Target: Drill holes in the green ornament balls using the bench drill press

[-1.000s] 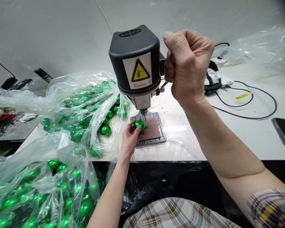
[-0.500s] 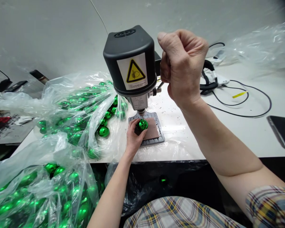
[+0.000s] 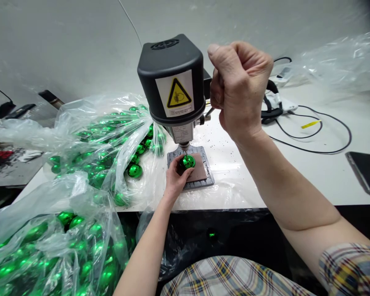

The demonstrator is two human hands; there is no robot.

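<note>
A black-topped bench drill press (image 3: 172, 82) with a yellow warning label stands on the white table. Under its chuck, a shiny green bauble (image 3: 188, 162) rests on a brownish square pad (image 3: 199, 170) over the grey drill base (image 3: 209, 181). My left hand (image 3: 175, 174) grips this bauble from the left, thumb in front and fingers behind. The drill's tip meets or nearly meets the bauble's top; which, I cannot tell. Raised at the machine's right side, my right hand (image 3: 242, 84) is closed round the feed lever (image 3: 210, 112), whose grip end is hidden in the fist.
Clear plastic bags of green baubles (image 3: 98, 144) lie left of the drill and nearer me (image 3: 55, 255). Right of it are a black-strapped device (image 3: 271, 107), a looped cable (image 3: 350, 135) and a phone (image 3: 365, 170). Dark shavings dot the table (image 3: 234, 185).
My left hand and the bauble have shifted very slightly right. The drill head appears a little further right in view, and my right hand keeps its closed grip.
</note>
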